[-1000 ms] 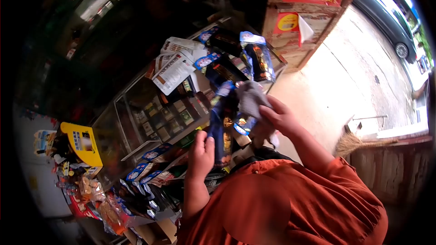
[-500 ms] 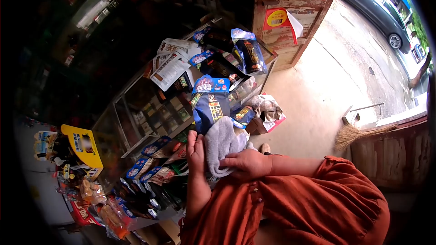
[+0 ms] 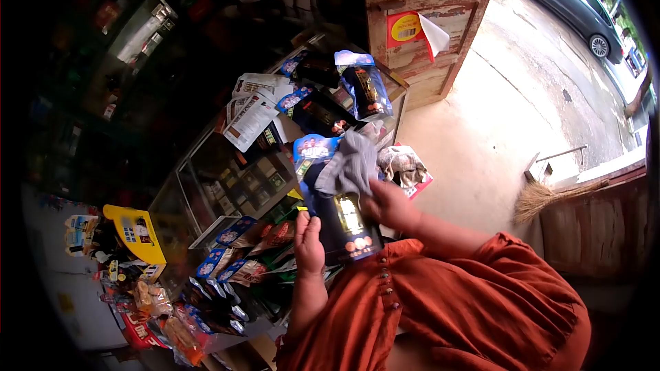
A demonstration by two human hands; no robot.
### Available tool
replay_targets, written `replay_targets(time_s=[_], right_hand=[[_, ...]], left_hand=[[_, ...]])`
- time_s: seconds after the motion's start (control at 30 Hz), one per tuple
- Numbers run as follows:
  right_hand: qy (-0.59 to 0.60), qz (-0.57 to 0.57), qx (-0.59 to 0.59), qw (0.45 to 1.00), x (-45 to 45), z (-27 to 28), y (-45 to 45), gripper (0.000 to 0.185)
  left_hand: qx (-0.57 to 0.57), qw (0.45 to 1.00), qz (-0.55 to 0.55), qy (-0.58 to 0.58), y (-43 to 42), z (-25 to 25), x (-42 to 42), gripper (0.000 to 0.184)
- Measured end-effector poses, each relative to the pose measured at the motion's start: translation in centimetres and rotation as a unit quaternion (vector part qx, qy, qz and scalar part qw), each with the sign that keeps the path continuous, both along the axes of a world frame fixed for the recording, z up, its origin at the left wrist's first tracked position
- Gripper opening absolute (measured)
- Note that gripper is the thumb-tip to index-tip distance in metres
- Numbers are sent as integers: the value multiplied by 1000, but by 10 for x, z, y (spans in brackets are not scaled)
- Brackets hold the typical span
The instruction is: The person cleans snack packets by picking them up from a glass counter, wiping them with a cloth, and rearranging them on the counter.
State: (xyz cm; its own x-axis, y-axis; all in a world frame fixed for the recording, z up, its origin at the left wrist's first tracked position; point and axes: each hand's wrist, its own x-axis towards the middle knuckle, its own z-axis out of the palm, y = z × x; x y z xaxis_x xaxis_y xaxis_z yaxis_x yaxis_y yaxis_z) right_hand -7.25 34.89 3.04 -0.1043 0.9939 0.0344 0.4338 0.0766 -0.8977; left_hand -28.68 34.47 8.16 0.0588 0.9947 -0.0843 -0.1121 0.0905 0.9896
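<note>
A dark blue pouch [image 3: 330, 230] with a light blue printed top is upright in front of the body. My left hand [image 3: 309, 242] is closed on its left edge, thumb at the front. A grey cloth [image 3: 349, 165] lies bunched over the pouch's upper front, and my right hand [image 3: 390, 205] has its fingers closed on the cloth's lower right part. Gold print and small round pictures show on the pouch below the cloth. Behind it, similar pouches [image 3: 364, 89] and printed white packets [image 3: 251, 120] lie on a glass counter.
The glass display case [image 3: 199, 185] runs diagonally on the left. More pouches [image 3: 237, 233] stand in rows near my left arm. A yellow box [image 3: 141, 233] and bagged snacks [image 3: 180, 333] are at lower left. A box with a patterned cloth [image 3: 403, 167] and a broom [image 3: 550, 199] are on the right.
The cloth has moved from low on the pouch to its upper part, with my right hand following up and right. The pouch's lower front now shows. My left hand has closed on its edge.
</note>
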Motion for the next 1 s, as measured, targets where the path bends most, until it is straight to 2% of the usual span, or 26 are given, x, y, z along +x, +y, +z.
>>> replay_targets(time_s=[0.03,0.1,0.13,0.17,0.2,0.27,0.3,0.37,0.4,0.47,0.5,0.53,0.57,0.6,0.67,0.7,0.73,0.77,0.83,0.87,0.9,0.97,1.0], right_hand=[[18,26,-15,999,-4,-12,-15,29],[72,35,-22,997,-11,13,-42,22],[38,88,-47,994,-8,17,-50,22],[4,139,-73,988,1,21,-54,23],[1,139,-68,988,10,30,-54,23],[-33,290,-84,953,27,43,-51,22],[-38,291,-80,953,35,44,-49,22],[-38,188,-78,978,48,43,-48,22],[41,144,-122,981,54,43,-48,22],[170,74,-192,964,65,39,-47,23],[221,47,-217,949,70,35,-47,23],[219,49,-217,950,75,34,-48,23],[168,40,-212,962,82,32,-48,23],[118,30,-208,971,86,30,-49,24],[91,26,-223,970,93,20,-57,24],[64,20,-237,969,88,31,-53,24],[100,-1,-279,955,83,52,-54,26],[98,0,-279,955,83,55,-54,26],[40,38,-177,983,83,56,-54,26],[36,58,-202,977,87,67,-49,27],[-8,104,-126,987,95,71,-42,24],[17,56,-132,990,98,99,-27,19],[51,18,-154,987,95,117,-18,16]], left_hand=[[-6,1000,28,-8,4,-7,-3,18],[-1,998,65,-19,12,-25,-13,19],[-4,998,61,-24,16,-28,-18,20],[31,995,90,36,21,-35,-23,17],[9,991,129,19,31,-39,-26,16],[-60,972,223,-50,52,-24,-20,15],[6,985,173,-6,73,-66,-50,16],[8,984,178,-31,111,-80,-65,17],[10,983,180,-34,132,-92,-75,17],[-47,977,136,155,163,-101,-87,24],[-46,977,138,153,169,-101,-85,24],[-107,976,150,113,174,-101,-82,34],[-168,970,161,74,177,-98,-80,47],[-164,974,144,59,181,-111,-86,53],[-177,976,121,22,176,-129,-87,50],[-180,978,107,14,171,-130,-84,50],[-173,978,112,13,165,-134,-82,47],[-157,979,129,33,156,-131,-77,41],[-134,981,132,46,140,-114,-67,33],[-128,985,113,22,131,-100,-59,24],[-115,992,40,-27,123,-83,-53,18],[-40,970,-191,-144,104,2,-29,18],[45,945,-285,-155,94,47,-18,23]])
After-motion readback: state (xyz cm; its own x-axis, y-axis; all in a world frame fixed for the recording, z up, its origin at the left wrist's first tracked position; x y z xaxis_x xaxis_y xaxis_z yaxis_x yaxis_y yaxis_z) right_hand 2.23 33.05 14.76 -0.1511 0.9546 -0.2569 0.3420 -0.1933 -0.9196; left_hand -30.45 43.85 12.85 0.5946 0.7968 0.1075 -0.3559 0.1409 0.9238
